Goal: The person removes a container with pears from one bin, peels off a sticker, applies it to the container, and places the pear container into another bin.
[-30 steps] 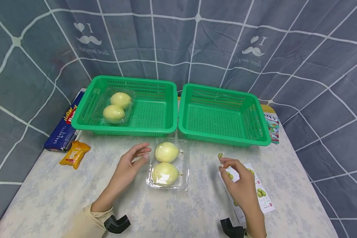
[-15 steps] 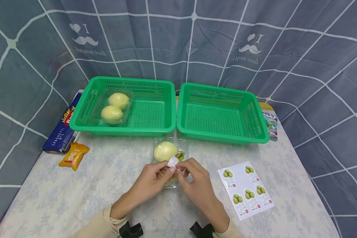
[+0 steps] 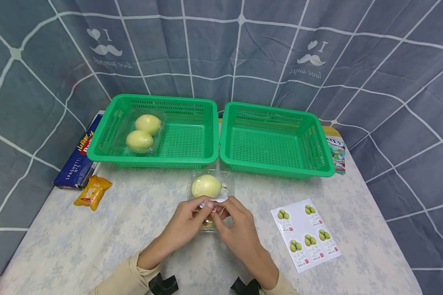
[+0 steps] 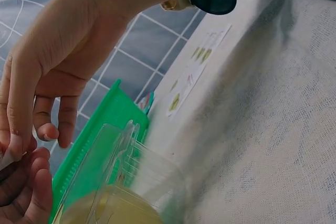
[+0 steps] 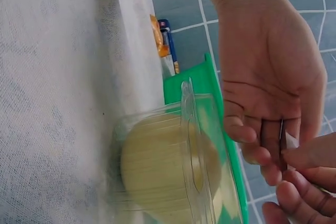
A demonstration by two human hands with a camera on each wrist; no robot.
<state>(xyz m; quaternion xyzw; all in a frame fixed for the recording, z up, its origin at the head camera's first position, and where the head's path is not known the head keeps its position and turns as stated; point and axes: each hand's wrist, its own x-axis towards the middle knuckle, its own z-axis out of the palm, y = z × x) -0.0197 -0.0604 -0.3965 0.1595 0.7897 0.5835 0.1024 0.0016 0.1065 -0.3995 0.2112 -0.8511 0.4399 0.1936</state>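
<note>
My left hand (image 3: 184,219) and right hand (image 3: 240,225) meet over a clear plastic clamshell box (image 3: 229,179). Between their fingertips they pinch a small white sticker (image 3: 220,197), which is tilted so that its print is hidden. Only a white scrap of the sticker (image 5: 292,141) shows in the right wrist view. Inside the box one round pale yellow fruit (image 3: 206,186) is plain to see, while the hands mostly cover a second. To the right lies a sheet of stickers (image 3: 299,221) printed with green fruit, with a bare gap in its top row.
Behind the hands stand two green baskets; the left one (image 3: 184,162) contains another box of pale fruits (image 3: 139,141). A blue spaghetti box (image 3: 74,166) and an orange snack packet (image 3: 93,192) lie at left. Another packet (image 3: 337,155) is beside the right basket (image 3: 277,167).
My right hand has come from the sheet to the middle with a sticker, and my left hand has met it there. Since half a second ago the sticker has tipped over between the fingers.
</note>
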